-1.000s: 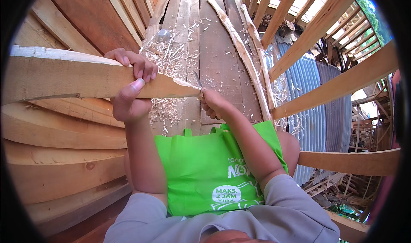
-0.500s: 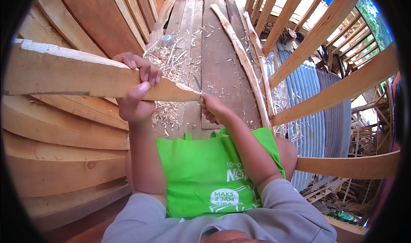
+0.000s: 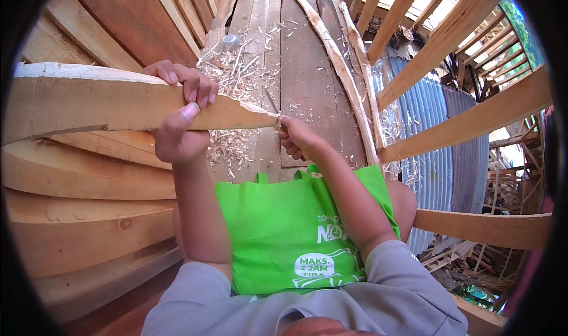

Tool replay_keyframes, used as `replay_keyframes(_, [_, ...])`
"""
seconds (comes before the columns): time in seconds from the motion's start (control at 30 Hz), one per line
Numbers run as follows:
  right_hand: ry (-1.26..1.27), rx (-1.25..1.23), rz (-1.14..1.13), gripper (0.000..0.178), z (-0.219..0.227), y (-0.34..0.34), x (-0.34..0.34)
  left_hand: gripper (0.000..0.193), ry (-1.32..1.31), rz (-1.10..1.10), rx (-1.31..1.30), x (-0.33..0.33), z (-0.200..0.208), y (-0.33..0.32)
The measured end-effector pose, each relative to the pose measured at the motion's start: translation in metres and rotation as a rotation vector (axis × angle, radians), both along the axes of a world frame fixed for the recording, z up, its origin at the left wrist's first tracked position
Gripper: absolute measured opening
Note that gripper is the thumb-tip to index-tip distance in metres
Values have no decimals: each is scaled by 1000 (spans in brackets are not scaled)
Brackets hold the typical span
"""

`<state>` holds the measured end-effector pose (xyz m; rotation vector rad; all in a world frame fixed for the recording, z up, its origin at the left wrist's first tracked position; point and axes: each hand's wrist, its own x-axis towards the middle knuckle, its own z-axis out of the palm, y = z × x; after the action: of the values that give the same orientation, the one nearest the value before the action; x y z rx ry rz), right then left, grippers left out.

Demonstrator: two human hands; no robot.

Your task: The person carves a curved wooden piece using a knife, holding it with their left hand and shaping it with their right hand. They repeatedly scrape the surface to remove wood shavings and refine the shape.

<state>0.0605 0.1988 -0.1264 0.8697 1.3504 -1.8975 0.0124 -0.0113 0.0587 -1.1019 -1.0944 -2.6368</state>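
A long wooden board reaches in from the left, its right end carved down to a narrow tip. My left hand is closed around it, thumb on the near face and fingers over the top edge. At the tip, my right hand grips a knife. Its thin dark blade points up and away, close against the tip; most of the handle is hidden in my fist. A green cloth bag lies across my lap beneath both forearms.
Curled wood shavings litter the plank floor, where a clear cup stands. Two peeled sticks lie along the right side. Stacked boards line the left; wooden slats and corrugated metal sheets are at right.
My left hand and the board have shifted slightly left and up in view. The knife stays at the tip, with more of its blade showing. Both grips are unchanged.
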Motion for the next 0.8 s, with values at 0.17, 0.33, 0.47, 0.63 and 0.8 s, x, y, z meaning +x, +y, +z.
replay_keyframes(0.17, [50, -13, -55, 44, 27, -27, 3, 41, 11, 8, -13, -4, 1, -5])
replay_keyframes(0.33, [-44, -2, -49, 45, -16, 3, -1, 40, 3, -16, -34, 1, 4, 1])
replay_keyframes(0.47, [89, -38, -28, 44, 18, -21, -2, 43, -5, 10, -8, -1, 0, -3])
replay_keyframes(0.63, [-25, 123, -27, 39, 12, -15, -3, 43, -3, -6, -9, -2, -1, -4])
replay_keyframes(0.8, [53, -125, -44, 31, 0, 1, 2, 42, 6, -35, -7, -1, 1, -2])
